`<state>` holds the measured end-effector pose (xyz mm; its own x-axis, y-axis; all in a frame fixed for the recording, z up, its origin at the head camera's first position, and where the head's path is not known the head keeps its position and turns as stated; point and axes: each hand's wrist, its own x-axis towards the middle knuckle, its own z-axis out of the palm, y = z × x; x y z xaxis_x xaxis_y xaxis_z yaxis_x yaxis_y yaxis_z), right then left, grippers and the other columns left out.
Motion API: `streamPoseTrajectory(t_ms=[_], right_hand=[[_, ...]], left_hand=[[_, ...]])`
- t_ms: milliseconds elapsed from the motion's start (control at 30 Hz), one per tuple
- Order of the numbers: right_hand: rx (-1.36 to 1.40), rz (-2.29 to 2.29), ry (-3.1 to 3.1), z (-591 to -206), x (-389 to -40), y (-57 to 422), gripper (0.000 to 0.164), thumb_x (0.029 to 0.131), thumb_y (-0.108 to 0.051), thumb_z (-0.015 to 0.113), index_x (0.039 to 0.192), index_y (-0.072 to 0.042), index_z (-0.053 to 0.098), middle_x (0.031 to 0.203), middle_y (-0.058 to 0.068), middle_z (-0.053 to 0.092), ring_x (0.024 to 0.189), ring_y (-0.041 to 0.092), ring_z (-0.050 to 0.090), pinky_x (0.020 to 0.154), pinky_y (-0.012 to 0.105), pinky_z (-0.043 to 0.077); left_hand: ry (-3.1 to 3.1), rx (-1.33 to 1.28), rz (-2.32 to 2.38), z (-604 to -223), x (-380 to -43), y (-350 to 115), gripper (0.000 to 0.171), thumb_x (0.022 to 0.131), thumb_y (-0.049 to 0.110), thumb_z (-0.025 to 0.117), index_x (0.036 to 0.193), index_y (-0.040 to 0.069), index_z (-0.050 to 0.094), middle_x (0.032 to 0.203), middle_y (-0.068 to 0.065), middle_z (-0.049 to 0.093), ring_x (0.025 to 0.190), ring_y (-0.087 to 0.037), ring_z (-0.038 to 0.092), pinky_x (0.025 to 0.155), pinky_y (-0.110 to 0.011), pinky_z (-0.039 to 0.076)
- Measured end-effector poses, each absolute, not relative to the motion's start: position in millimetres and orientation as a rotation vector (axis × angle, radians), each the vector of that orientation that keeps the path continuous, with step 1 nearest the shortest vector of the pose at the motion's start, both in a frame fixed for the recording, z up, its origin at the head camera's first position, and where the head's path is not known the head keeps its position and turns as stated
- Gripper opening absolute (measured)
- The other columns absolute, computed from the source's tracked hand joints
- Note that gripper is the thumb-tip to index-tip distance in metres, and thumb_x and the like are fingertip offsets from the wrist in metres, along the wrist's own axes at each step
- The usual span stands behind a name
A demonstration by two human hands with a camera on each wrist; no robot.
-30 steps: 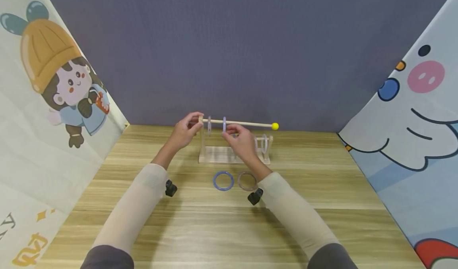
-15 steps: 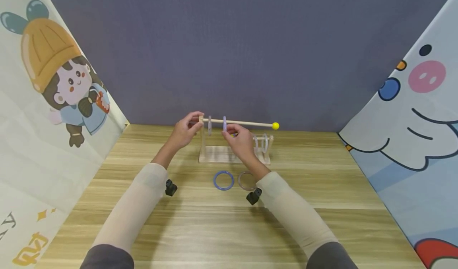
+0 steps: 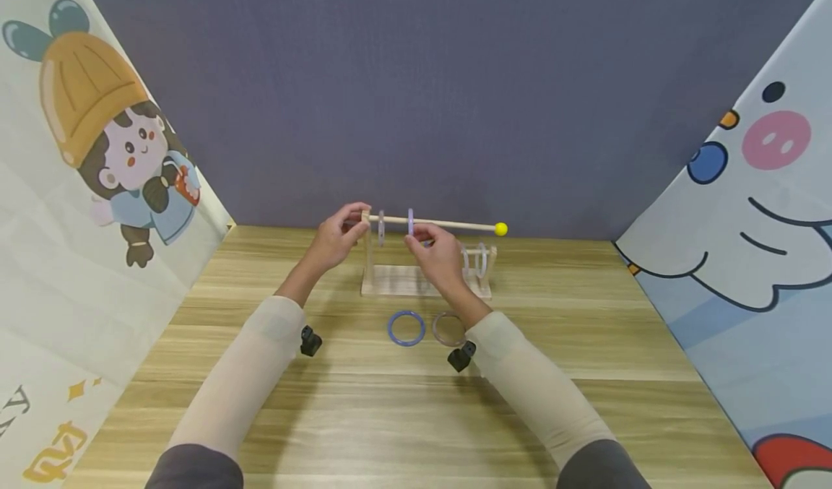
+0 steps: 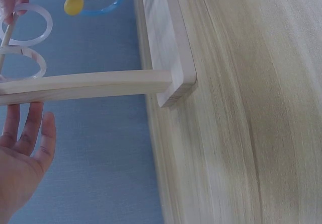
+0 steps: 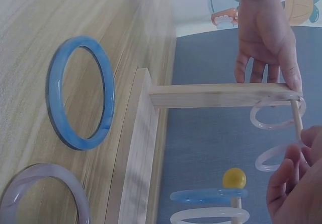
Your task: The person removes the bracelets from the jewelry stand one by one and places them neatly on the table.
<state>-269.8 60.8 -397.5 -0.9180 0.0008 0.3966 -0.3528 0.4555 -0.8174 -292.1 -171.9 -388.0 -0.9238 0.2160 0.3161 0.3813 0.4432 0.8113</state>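
Note:
A wooden bangle rack (image 3: 396, 281) stands near the back of the table. My left hand (image 3: 334, 240) grips the top of its left post (image 5: 216, 95), thumb on one side and fingers on the other. With thumb and fingertips, my right hand (image 3: 438, 258) pinches a pale lavender bangle (image 3: 410, 220) that hangs around the upper rod (image 3: 455, 224). Closer to the post, a clear pinkish bangle (image 3: 381, 229) hangs on the same rod, apart from the held one. A yellow ball (image 3: 500, 229) caps the rod's right end.
On a lower rod hang a blue bangle (image 5: 209, 196) and white bangles (image 3: 481, 261), partly behind my right hand. A blue bangle (image 3: 391, 329) and a greyish-purple bangle (image 3: 435, 328) lie flat in front of the rack. A dark wall (image 3: 416, 113) rises behind.
The lavender bangle and my right hand have shifted very slightly to the right along the upper rod. My left hand stays on the post.

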Motion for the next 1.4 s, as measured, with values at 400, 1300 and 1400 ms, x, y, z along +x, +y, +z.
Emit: streamPoseTrajectory(t_ms=[400, 1300, 1400], right_hand=[[0.277, 1.461, -2.357, -397, -268, 66, 0.021, 0.09, -0.025, 0.077, 0.107, -0.013, 0.077, 0.095, 0.004, 0.078, 0.076, 0.019, 0.072, 0.06, 0.021, 0.054], [0.231, 1.521, -2.281, -401, -271, 104, 0.018, 0.09, -0.02, 0.076, 0.105, -0.01, 0.077, 0.095, 0.011, 0.077, 0.071, 0.009, 0.065, 0.056, 0.017, 0.051], [0.223, 1.506, -2.269, -401, -270, 109, 0.018, 0.089, -0.019, 0.077, 0.104, -0.009, 0.077, 0.095, 0.012, 0.078, 0.071, 0.012, 0.066, 0.057, 0.016, 0.051]], left_hand=[[-2.515, -0.525, -1.506, -388, -291, -171, 0.04, 0.105, 0.025, 0.059, 0.142, 0.012, 0.054, 0.128, -0.02, 0.066, 0.106, -0.045, 0.066, 0.073, -0.027, 0.055], [-2.502, -0.509, -1.529, -386, -289, -170, 0.036, 0.105, 0.022, 0.058, 0.141, 0.014, 0.055, 0.13, -0.022, 0.065, 0.109, -0.047, 0.065, 0.078, -0.036, 0.06], [-2.505, -0.515, -1.521, -386, -288, -170, 0.037, 0.106, 0.023, 0.058, 0.141, 0.014, 0.055, 0.13, -0.021, 0.065, 0.108, -0.046, 0.065, 0.075, -0.028, 0.058]])
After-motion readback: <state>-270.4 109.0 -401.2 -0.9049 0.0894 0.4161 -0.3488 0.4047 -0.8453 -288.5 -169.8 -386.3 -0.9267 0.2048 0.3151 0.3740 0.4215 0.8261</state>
